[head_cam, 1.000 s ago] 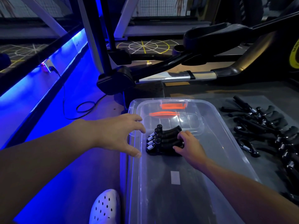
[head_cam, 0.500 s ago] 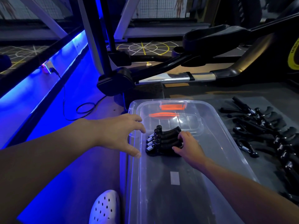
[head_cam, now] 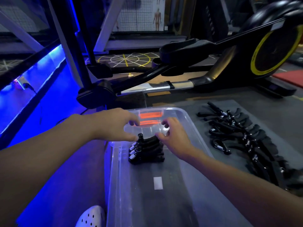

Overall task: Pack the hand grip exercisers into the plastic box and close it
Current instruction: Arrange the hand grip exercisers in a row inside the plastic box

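Hovering spread hands (head_cam: 114, 125) (head_cam: 173, 136) flank stacked black spring-coiled grippers (head_cam: 146, 150) inside clear plastic box (head_cam: 193, 128).

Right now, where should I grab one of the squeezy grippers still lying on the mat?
Judging by its pose, take the near loose exerciser by its two black handles, coming straight down from above. It lies flat on the mat, a little apart from the pile, so the handles face up. Avoid the silver spring end.

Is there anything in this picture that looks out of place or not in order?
Nothing looks damaged or spilled. A small stack of grip exercisers lies neatly in the plastic box. Many more grip exercisers lie unpacked on the grey mat to its right. Both the left hand and right hand are empty.
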`<state>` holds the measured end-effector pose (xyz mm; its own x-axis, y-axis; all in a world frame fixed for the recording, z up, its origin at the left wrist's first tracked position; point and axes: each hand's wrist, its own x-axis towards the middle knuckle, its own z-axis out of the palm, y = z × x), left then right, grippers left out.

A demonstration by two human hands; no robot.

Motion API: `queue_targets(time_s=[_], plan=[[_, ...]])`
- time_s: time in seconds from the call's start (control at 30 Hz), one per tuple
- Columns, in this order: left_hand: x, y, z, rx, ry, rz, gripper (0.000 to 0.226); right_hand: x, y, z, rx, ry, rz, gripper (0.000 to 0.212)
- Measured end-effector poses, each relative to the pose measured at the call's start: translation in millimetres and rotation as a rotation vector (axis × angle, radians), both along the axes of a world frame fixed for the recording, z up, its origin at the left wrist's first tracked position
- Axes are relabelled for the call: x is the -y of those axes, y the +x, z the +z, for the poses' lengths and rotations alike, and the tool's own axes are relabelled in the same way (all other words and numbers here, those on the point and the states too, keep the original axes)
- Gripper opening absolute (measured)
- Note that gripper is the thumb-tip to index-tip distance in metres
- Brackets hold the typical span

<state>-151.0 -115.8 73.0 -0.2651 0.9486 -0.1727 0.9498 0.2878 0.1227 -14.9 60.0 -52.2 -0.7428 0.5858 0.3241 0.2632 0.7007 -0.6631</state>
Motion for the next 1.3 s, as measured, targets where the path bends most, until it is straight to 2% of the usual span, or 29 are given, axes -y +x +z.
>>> queue_targets(time_s=[0.17, 0.3, 0.5, 0.63, 0.73, 0.93, 1.07, 1.17, 1.3], plan=[[-30, 22, 4, 0.008, 0.042, -0.068, 0.038, -23, 39, 35, -0.129, 0.002, -0.043, 0.021], [-56, 50, -6, -0.002, 0.086, -0.134, 0.039, -53, 80, 41, -0.135, 0.033, -0.173, 0.016], [-86, 99, -31, 0.077, 0.185, -0.225, 0.055, -100, 160, -3, 0.07, -0.016, -0.388, 0.013], [-99, 134, -42, 0.058, 0.218, -0.282, 0.074, -120, 219, -40, 0.245, -0.066, -0.5, 0.017], [-107, 153, -45, 0.033, 0.213, -0.331, 0.087, -127, 253, -60, 0.371, -0.094, -0.603, 0.03], [-120, 160, -62, -0.032, 0.141, -0.397, 0.085, -136, 306, -79, 0.488, -0.16, -0.835, 0.068], [-125, 161, -69, -0.041, 0.052, -0.406, 0.08, -141, 332, -100, 0.467, -0.354, -0.765, 0.095], [-126, 162, -70, -0.021, 0.028, -0.399, 0.076, -138, 337, -110, 0.419, -0.349, -0.714, 0.098], [-127, 163, -69, -0.025, 0.017, -0.41, 0.084, -132, 333, -114, 0.358, -0.453, -0.632, 0.106]])
